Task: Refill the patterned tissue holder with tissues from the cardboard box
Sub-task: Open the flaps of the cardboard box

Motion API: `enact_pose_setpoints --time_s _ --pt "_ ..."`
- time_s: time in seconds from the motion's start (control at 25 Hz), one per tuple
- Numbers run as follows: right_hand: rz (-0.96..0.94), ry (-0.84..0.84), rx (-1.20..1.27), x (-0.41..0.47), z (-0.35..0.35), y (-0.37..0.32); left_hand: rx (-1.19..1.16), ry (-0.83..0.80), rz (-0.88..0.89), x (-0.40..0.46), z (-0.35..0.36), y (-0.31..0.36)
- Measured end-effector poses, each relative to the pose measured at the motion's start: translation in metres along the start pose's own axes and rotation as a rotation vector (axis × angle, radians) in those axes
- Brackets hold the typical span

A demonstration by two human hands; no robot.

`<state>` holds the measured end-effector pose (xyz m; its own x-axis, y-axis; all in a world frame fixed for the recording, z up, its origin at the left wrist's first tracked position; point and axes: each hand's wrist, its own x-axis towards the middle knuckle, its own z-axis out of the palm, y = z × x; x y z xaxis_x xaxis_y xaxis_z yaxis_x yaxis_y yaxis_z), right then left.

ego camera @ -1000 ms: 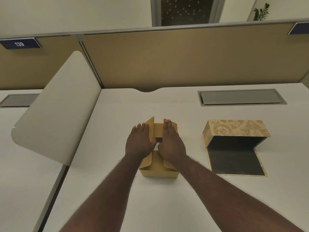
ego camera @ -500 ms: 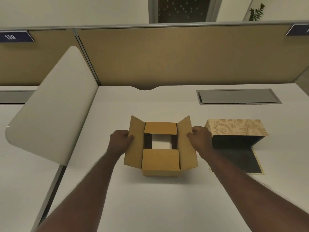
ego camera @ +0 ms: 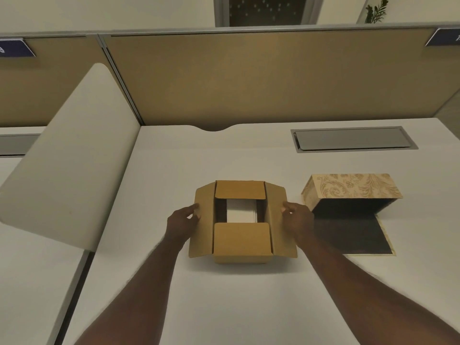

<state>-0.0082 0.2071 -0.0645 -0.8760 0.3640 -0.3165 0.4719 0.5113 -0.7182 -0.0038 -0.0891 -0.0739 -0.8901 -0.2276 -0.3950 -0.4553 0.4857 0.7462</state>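
Note:
A brown cardboard box (ego camera: 241, 242) stands at the middle of the white desk (ego camera: 224, 295). Its two long side flaps are spread outward; the near and far short flaps lie partly over the opening. White tissues (ego camera: 241, 212) show through the gap. My left hand (ego camera: 183, 221) pinches the outer edge of the left flap. My right hand (ego camera: 297, 219) pinches the outer edge of the right flap. To the right lies the patterned tissue holder (ego camera: 353, 189), opened up, its dark inside panel (ego camera: 351, 236) flat on the desk.
A grey cable hatch (ego camera: 353, 139) is set into the desk at the back right. A tan partition wall (ego camera: 249, 78) closes off the far edge. A white rounded divider panel (ego camera: 72, 160) rises along the left side of the desk.
My hands moved apart from the middle of the box top and pulled the two long flaps outward. The tissues inside came into view.

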Motion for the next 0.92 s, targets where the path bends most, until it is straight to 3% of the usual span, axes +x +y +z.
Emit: enact_pose_setpoints --time_s 0.16,0.32,0.52,0.56,0.64,0.76,0.92 --pt "0.031 -0.071 -0.080 0.002 0.010 -0.002 0.043 -0.075 -0.016 0.001 0.010 -0.006" --pt "-0.063 -0.107 -0.241 -0.005 0.005 -0.006 0.039 0.003 0.030 -0.001 0.009 -0.011" --pt "-0.457 0.206 -0.708 -0.031 -0.008 -0.016 0.252 0.253 0.224 -0.004 -0.003 0.004" --pt "-0.567 0.185 -0.743 -0.037 -0.008 -0.021 0.340 0.313 0.309 -0.003 -0.006 0.012" --pt "-0.705 -0.022 -0.728 -0.046 -0.004 -0.032 0.535 0.355 0.529 0.004 -0.005 0.033" --pt "-0.735 -0.343 -0.832 -0.059 0.010 -0.035 0.806 0.136 0.678 0.019 0.007 0.064" --pt "-0.675 -0.412 -0.852 -0.066 0.012 -0.038 1.067 -0.049 0.694 0.040 0.021 0.081"
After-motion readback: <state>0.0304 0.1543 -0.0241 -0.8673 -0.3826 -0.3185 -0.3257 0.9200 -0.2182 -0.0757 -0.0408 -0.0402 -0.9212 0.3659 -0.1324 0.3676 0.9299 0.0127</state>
